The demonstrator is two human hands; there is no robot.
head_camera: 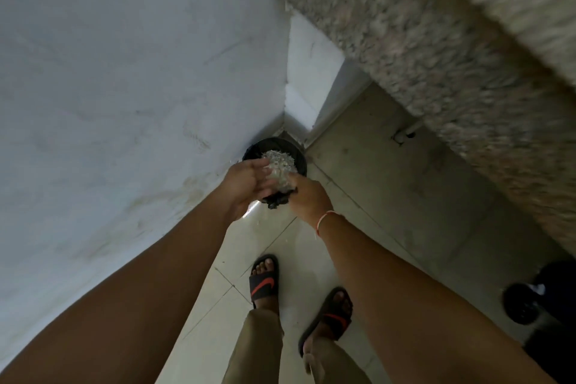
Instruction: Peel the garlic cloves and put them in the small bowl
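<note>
Both hands were over the black bin [294, 155] in the floor corner: left hand [249, 181] flat-fingered, right hand [307, 193] pinching garlic skins [280, 167], so prob cleanup; no bowl or cloves in view

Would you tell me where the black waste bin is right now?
In the head view, the round black waste bin sits on the floor in the wall corner, centre frame, just beyond the left hand and right hand.

Both arms outstretched; hands [249, 184] [307, 193] close together.
</note>
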